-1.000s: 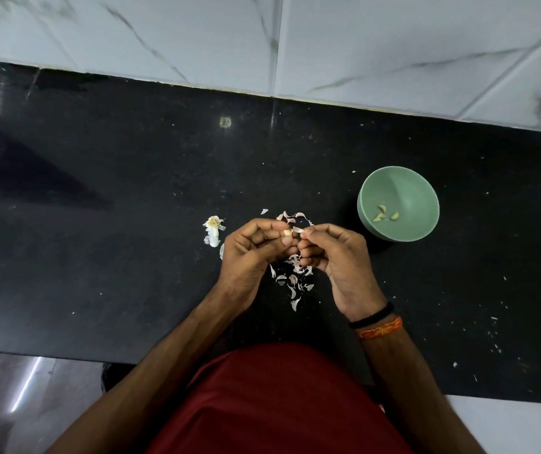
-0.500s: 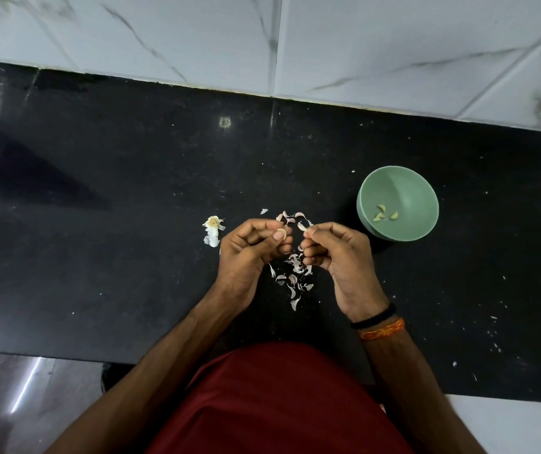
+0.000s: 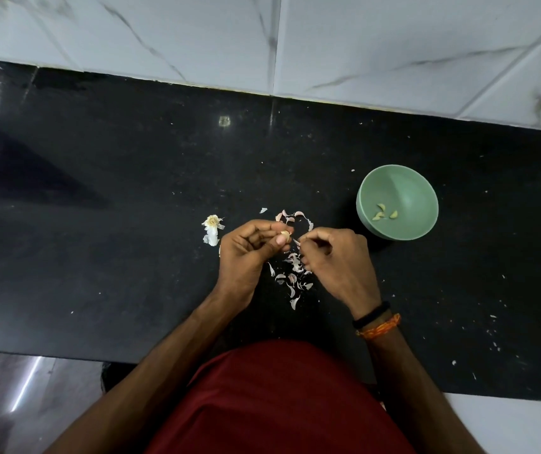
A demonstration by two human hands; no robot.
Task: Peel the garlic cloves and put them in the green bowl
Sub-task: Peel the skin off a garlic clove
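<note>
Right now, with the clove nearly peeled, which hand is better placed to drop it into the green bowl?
The left hand, probably: it already pinches the garlic clove. The right hand lies nearer the green bowl but pinches a bit of skin, so it would need a handover first.

Garlic clove point(image 3: 283, 237) mostly covered by curled left-hand fingers point(image 3: 262, 235), whatever the right hand point(image 3: 334, 260) pinched too small to tell, some peel scraps point(image 3: 292, 276) hidden under it, surface point(image 3: 98, 224) cut off both sides.
</note>
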